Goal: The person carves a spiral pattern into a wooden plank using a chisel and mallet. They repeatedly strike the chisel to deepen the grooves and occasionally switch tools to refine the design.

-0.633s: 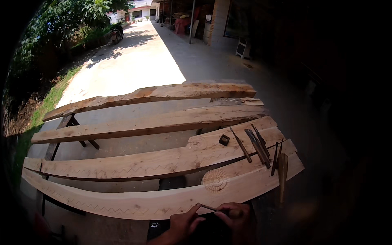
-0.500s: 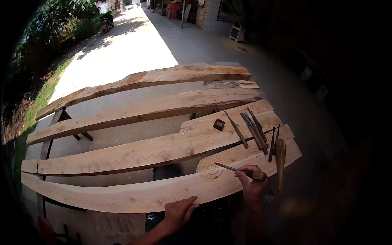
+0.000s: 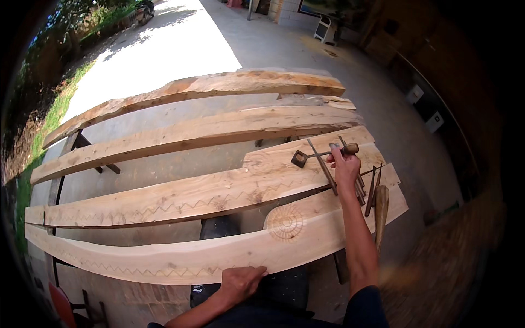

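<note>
My right hand (image 3: 345, 169) grips a wooden-handled chisel (image 3: 351, 148) above the tools lying on the pale boards, its tip near a small dark square block (image 3: 299, 158). My left hand (image 3: 239, 283) is curled on the near edge of the front carved board (image 3: 164, 259), which bears a zigzag line and a round rosette (image 3: 285, 223). More slim chisels (image 3: 372, 188) and a thick wooden mallet (image 3: 381, 213) lie at the right end of the boards. A second board (image 3: 147, 199) behind also carries a zigzag.
Two rougher timbers (image 3: 197, 86) lie farther back on dark trestles (image 3: 63, 169). A red seat (image 3: 60, 303) is at lower left. Beyond are a sunlit paved yard (image 3: 158, 54), grass at left, a scooter (image 3: 143, 12) and a white folded stool (image 3: 325, 30).
My right hand rose from the front board, past the rosette, to the tools farther back, carrying the chisel. My left hand stayed at the near edge. The view shifted slightly.
</note>
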`<state>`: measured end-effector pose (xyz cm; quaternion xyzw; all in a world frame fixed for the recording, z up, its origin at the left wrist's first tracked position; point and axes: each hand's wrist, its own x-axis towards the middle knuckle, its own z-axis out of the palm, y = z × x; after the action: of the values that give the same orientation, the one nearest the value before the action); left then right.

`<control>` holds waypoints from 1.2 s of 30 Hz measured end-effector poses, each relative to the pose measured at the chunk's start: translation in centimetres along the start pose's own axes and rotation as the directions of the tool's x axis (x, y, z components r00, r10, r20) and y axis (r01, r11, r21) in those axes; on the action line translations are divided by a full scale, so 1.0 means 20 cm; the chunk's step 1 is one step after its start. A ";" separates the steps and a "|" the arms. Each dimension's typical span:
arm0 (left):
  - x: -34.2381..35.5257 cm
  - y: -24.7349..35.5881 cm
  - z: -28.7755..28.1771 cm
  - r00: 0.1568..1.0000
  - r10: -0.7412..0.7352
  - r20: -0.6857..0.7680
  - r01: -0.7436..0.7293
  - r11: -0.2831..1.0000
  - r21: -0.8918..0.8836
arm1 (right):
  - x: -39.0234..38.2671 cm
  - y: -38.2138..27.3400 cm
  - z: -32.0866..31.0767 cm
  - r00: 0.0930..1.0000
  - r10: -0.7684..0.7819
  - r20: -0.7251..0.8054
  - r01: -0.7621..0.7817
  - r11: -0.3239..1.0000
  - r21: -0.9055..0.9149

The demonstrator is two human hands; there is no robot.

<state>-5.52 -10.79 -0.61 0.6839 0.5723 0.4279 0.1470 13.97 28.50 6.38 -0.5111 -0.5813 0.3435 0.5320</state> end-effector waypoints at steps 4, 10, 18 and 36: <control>0.00 0.00 -0.02 1.000 0.016 0.000 -0.016 1.000 0.012 | 0.06 -0.08 0.11 0.998 -0.053 0.034 0.058 0.981 -0.185; 0.06 0.00 -0.04 0.998 0.061 0.013 -0.062 0.995 0.075 | 0.11 -0.11 0.19 0.989 -0.074 0.128 0.125 0.879 -0.461; 0.27 -0.02 -0.11 0.998 0.056 -0.012 -0.053 0.987 0.154 | -0.02 -0.24 -0.04 0.983 -0.168 0.072 0.180 0.962 -0.208; 0.49 0.13 0.22 0.954 0.148 0.261 -0.147 0.989 -0.024 | -0.49 -0.24 -0.87 0.900 -0.217 -0.379 0.259 0.964 0.063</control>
<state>-0.66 -1.37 2.64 0.7751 0.4942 0.3447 0.1903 28.80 15.51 11.76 -0.4608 -0.5089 0.2058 0.6974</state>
